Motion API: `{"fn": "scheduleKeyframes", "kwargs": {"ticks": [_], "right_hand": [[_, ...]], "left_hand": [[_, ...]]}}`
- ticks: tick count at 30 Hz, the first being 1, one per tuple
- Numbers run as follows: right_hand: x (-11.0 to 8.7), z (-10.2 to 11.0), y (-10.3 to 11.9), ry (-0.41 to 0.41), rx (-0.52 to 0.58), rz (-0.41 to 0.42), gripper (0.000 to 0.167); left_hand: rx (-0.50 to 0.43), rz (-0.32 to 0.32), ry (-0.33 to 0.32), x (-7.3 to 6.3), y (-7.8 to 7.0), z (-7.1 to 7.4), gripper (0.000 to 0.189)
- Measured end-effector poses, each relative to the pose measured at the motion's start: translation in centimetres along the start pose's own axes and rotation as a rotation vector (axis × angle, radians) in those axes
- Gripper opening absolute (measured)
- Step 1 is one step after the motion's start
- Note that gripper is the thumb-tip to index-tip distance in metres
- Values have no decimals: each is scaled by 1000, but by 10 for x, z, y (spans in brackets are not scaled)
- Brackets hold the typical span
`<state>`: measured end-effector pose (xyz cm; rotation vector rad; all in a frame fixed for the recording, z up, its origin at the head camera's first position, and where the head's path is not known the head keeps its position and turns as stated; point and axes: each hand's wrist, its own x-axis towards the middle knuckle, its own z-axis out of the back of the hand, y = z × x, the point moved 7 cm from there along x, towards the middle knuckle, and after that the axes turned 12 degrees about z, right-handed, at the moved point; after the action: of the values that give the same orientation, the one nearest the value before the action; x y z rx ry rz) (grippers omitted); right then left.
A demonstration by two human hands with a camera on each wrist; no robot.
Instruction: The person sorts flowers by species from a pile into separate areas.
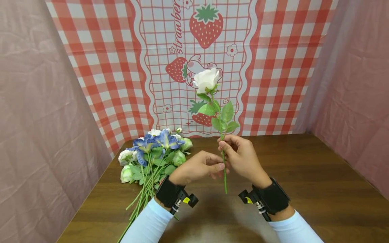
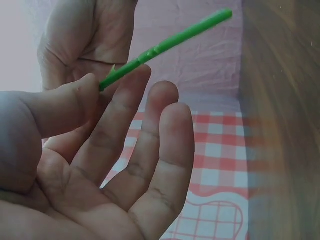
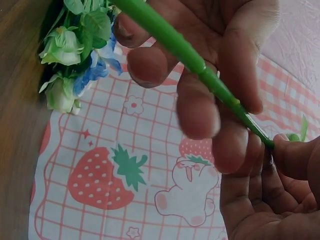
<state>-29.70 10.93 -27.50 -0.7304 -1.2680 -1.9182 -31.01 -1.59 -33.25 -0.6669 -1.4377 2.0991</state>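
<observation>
A single white rose (image 1: pixel 207 81) on a green stem stands upright between my hands, its bloom at the top and leaves below. Just under the leaves, the thumb and fingertips of my right hand (image 1: pixel 244 160) pinch the stem. Lower down, my left hand (image 1: pixel 197 165) holds the same stem between thumb and index finger, its other fingers loosely extended. The left wrist view shows the stem's cut end (image 2: pixel 220 17) sticking out past the left thumb. In the right wrist view the stem (image 3: pixel 185 52) crosses in front of the left fingers.
On the wooden table (image 1: pixel 304 175), left of my hands, lies a pile of blue flowers (image 1: pixel 165 139), white blooms and pale green roses (image 1: pixel 126 173), long stems (image 1: pixel 141 199) pointing toward me. A strawberry-print checked cloth (image 1: pixel 273 67) hangs behind; pink drapes (image 1: pixel 352 84) flank the table.
</observation>
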Motion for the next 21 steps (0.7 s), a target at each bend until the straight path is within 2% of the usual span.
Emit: {"fn": "scheduleKeyframes", "kwargs": {"ticks": [5,21], "right_hand": [[-1,0,-2,-14,-6,-3,12],[0,-4,2,9,30,-21,13]], "left_hand": [[-18,17,-35,0,1,3,20],[52,35,-118,-6,0,11,19]]}}
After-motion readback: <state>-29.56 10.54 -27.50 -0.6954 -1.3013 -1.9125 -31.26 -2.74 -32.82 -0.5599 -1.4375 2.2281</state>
